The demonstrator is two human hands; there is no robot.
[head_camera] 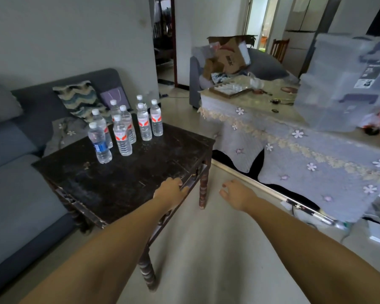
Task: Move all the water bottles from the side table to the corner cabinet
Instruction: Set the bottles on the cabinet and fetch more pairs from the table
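Several clear water bottles with white caps stand upright in a cluster at the far side of a dark wooden side table (110, 185). The nearest bottle has a blue label (99, 144); beside it stands a red-labelled one (122, 137), and further back another red-labelled bottle (156, 119). My left hand (171, 189) hovers over the table's near right edge, fingers loosely curled, holding nothing. My right hand (235, 193) hangs over the floor to the right of the table, fingers relaxed and empty. The corner cabinet is not in view.
A grey sofa (15, 172) with cushions runs along the left, behind the side table. A low table with a floral cloth (294, 150) stands at right, carrying stacked clear plastic bins (342, 84). A pale floor strip (206, 249) lies between the two tables.
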